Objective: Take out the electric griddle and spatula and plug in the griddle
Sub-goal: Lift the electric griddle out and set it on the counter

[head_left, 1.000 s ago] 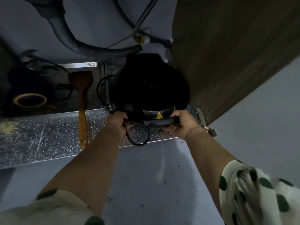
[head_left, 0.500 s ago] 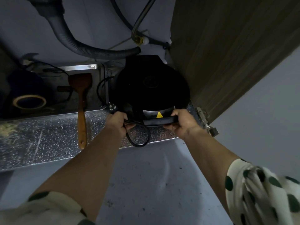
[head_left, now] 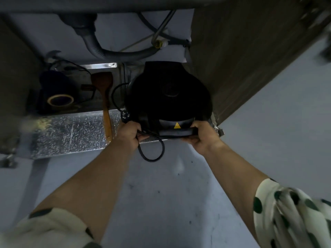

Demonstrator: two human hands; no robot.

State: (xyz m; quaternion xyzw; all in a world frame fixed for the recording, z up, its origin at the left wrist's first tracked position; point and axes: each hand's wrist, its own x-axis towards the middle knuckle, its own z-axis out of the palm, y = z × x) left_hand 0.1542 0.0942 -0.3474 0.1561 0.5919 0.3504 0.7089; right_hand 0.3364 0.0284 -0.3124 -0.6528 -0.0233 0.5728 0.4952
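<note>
A round black electric griddle (head_left: 168, 97) sits at the front right of the open cabinet under the sink, a yellow warning triangle on its front. My right hand (head_left: 202, 136) grips its front handle from the right. My left hand (head_left: 129, 136) holds the griddle's left front edge together with its black power cord (head_left: 154, 154), which hangs in a loop below; the plug (head_left: 125, 114) shows just above that hand. A wooden spatula (head_left: 105, 102) lies to the left of the griddle, blade toward the back, handle reaching the cabinet's front edge.
The cabinet floor is lined with shiny foil (head_left: 71, 133). A grey corrugated drain hose (head_left: 114, 54) and pipes run above the griddle. A dark jar and a roll of tape (head_left: 60, 101) stand at the left. The open wooden door (head_left: 241, 59) is at the right, grey floor (head_left: 170, 194) below.
The view has pulled back and tilted, showing more of the cabinet and floor. Both hands keep their hold on the griddle, which has come slightly forward over the cabinet's front edge.
</note>
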